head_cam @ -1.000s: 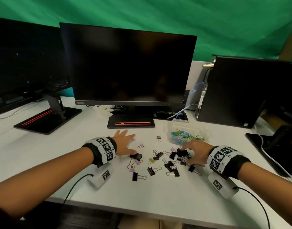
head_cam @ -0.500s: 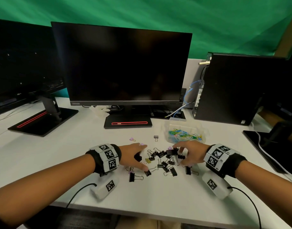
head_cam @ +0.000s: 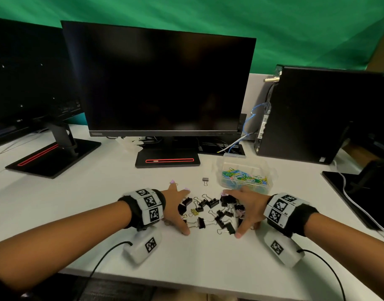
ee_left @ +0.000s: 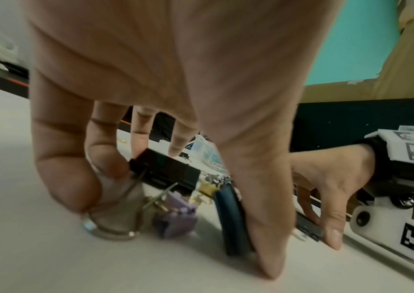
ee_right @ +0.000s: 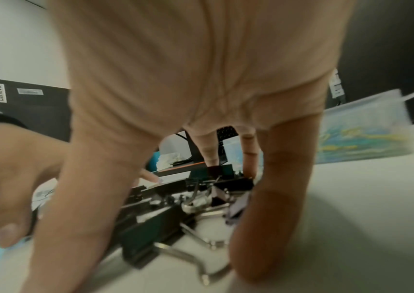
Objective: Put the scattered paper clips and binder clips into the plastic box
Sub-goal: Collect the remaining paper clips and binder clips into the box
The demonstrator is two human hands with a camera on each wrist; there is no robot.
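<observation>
Several black binder clips point(head_cam: 210, 211), with a gold one and small purple ones among them, lie in a loose pile on the white desk point(head_cam: 99, 203). My left hand point(head_cam: 175, 210) arches over the pile's left side, fingertips on the desk, touching a black clip point(ee_left: 165, 172) beside a purple clip point(ee_left: 178, 220). My right hand point(head_cam: 245, 211) cups the right side, fingers spread down around the clips point(ee_right: 150, 228). Neither hand grips anything. The clear plastic box point(head_cam: 245, 177) holding coloured paper clips stands just beyond the right hand. One lone binder clip point(head_cam: 205, 180) and two purple clips point(head_cam: 172, 182) lie apart, further back.
A monitor stand point(head_cam: 168, 159) sits behind the pile and a second stand point(head_cam: 54, 157) at the left. A black computer tower point(head_cam: 312, 118) stands at the back right, with cables point(head_cam: 236, 146) beside it. Another dark base point(head_cam: 360, 192) lies at the right edge.
Both hands have drawn inward toward each other, pushing the scattered binder clips into a tighter pile between them.
</observation>
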